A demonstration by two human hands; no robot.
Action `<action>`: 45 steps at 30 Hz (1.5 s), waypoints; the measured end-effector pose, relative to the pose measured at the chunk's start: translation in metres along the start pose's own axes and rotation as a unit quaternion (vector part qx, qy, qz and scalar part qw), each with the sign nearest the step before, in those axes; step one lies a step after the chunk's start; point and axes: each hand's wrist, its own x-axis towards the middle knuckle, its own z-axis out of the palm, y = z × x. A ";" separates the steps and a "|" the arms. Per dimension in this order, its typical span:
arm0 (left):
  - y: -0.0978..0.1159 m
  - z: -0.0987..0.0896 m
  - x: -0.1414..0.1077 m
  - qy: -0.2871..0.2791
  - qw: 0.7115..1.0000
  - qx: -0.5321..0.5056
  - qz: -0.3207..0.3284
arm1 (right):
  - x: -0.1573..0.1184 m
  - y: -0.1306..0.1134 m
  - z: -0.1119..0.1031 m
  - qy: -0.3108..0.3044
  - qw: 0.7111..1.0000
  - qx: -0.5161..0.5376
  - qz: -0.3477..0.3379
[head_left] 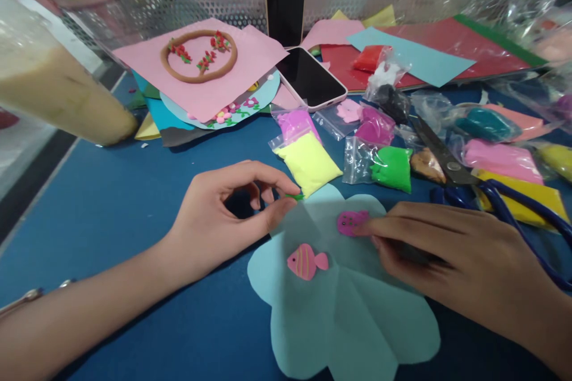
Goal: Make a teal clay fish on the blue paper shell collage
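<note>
A light-blue paper flower shape (pixel 357 315) with fold creases lies on the blue table. On it rests a pink clay fish (pixel 304 262) with yellowish stripes. Above and to its right is a magenta clay fish (pixel 349 222) with small dark dots. My right hand (pixel 451 256) touches the magenta fish with an outstretched index finger, the other fingers curled below and partly hidden. At the paper's upper left edge, my left hand (pixel 236 208) pinches a small bit of green clay (pixel 295 196) between thumb and index finger.
Bags of yellow clay (pixel 310 161) and green clay (pixel 392 168) lie behind the paper. Blue-handled scissors (pixel 460 172) rest among more bags at right. A phone (pixel 313 77), pink paper (pixel 201 71) with a clay ring, and a drink cup (pixel 58 83) stand farther back.
</note>
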 end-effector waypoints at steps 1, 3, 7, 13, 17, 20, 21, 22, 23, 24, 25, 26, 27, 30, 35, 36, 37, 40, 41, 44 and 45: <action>0.000 0.000 0.000 0.001 1.000 0.001 -0.001 | 0.000 -0.001 0.000 0.001 1.000 -0.002 0.007; 0.000 0.000 0.000 0.000 1.000 0.004 -0.003 | 0.000 -0.001 -0.001 0.009 1.000 -0.010 0.015; 0.000 0.000 -0.001 -0.002 1.000 -0.002 -0.001 | -0.001 -0.001 -0.002 0.005 1.000 -0.012 -0.002; -0.001 0.000 -0.001 -0.003 1.000 -0.001 0.003 | -0.001 0.001 -0.001 0.006 1.000 -0.009 -0.020; 0.001 -0.001 0.000 -0.001 1.000 -0.002 -0.001 | -0.001 0.001 -0.002 0.007 1.000 -0.013 -0.002; 0.001 -0.001 0.000 -0.002 1.000 -0.003 -0.002 | -0.001 0.000 -0.002 0.007 1.000 -0.007 -0.003; 0.001 -0.001 0.000 -0.002 1.000 -0.004 -0.002 | -0.001 0.000 -0.001 0.007 1.000 -0.006 -0.007; 0.000 -0.001 0.000 -0.002 1.000 -0.003 -0.002 | -0.001 0.000 -0.001 0.005 1.000 -0.005 -0.011; 0.000 -0.001 0.000 -0.002 1.000 -0.002 -0.001 | -0.001 0.000 0.000 0.003 1.000 -0.004 -0.015; 0.000 -0.001 0.000 -0.001 1.000 0.000 -0.001 | -0.001 0.000 0.000 0.002 1.000 -0.002 -0.017; 0.000 -0.001 0.000 -0.001 1.000 0.001 -0.001 | -0.001 0.000 0.000 0.001 1.000 -0.001 -0.017; -0.001 -0.001 0.000 0.000 1.000 0.002 0.001 | 0.000 0.000 0.000 0.002 1.000 -0.002 -0.015; -0.001 -0.001 0.000 0.000 1.000 0.001 0.002 | 0.000 0.000 0.000 0.004 1.000 -0.004 -0.015; 0.000 -0.001 0.000 0.000 1.000 -0.003 0.001 | -0.001 0.000 -0.003 0.009 1.000 -0.017 -0.015; 0.000 -0.001 0.000 -0.001 1.000 -0.005 0.002 | -0.001 -0.001 -0.003 0.002 1.000 -0.013 -0.008; 0.000 -0.001 -0.001 -0.001 1.000 -0.006 0.003 | -0.001 -0.001 -0.002 0.001 1.000 -0.010 -0.006; 0.000 -0.001 -0.001 -0.001 1.000 -0.006 0.003 | -0.001 0.000 -0.002 0.002 1.000 -0.008 -0.004; -0.001 -0.001 -0.001 -0.001 1.000 -0.006 -0.001 | 0.000 0.001 -0.001 0.006 1.000 -0.011 -0.005; -0.001 -0.001 -0.001 -0.001 1.000 -0.006 -0.001 | -0.001 0.001 0.000 0.006 1.000 -0.012 -0.005; 0.000 -0.001 0.000 0.001 1.000 -0.009 -0.001 | -0.002 0.001 0.000 0.002 1.000 -0.013 -0.003; 0.000 -0.001 0.000 0.001 1.000 -0.009 -0.001 | -0.002 0.001 0.000 0.003 1.000 -0.011 -0.005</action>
